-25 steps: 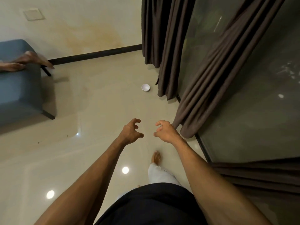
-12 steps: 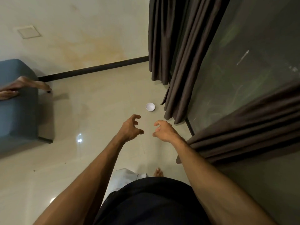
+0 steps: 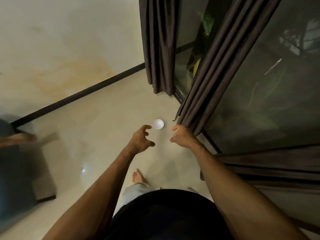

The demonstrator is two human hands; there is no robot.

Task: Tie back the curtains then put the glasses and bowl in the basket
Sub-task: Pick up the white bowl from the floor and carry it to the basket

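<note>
**Bowl and approach, head view.** A small white bowl (image 3: pixel 158 124) stands upright on the pale floor (image 3: pixel 103 129), its mouth facing up. Being round, it has no long axis and points no particular way. It lies near the floor's edge along the glass door (image 3: pixel 268 104), just beside the hem of the near curtain (image 3: pixel 216 75) and apart from it.

In the picture the bowl sits between and just beyond the two hands, which are raised above the floor. The left hand (image 3: pixel 141 140) holds nothing; its fingers (image 3: pixel 146 127) are spread and hooked like a claw. The right hand (image 3: pixel 183 138) also holds nothing, its fingers loosely curled. It overlaps the near curtain's hem, and whether it touches the cloth cannot be told.

A second curtain (image 3: pixel 158 45) hangs gathered in the corner by the wall (image 3: pixel 60 40). A third fold of curtain (image 3: pixel 277 168) crosses the lower right. No tie shows on any of them.

*Step in hand (judgement):* the approach to the bowl, or to the near curtain beside it; the pictures do not settle which. The next move calls for stooping well down, since the bowl is on the floor, and taking it by the rim while keeping it level. The glasses and basket are not in view.

Outward: the person's bare foot (image 3: pixel 138 176), and a blurred blue chair (image 3: pixel 17 170) at the left edge.
</note>
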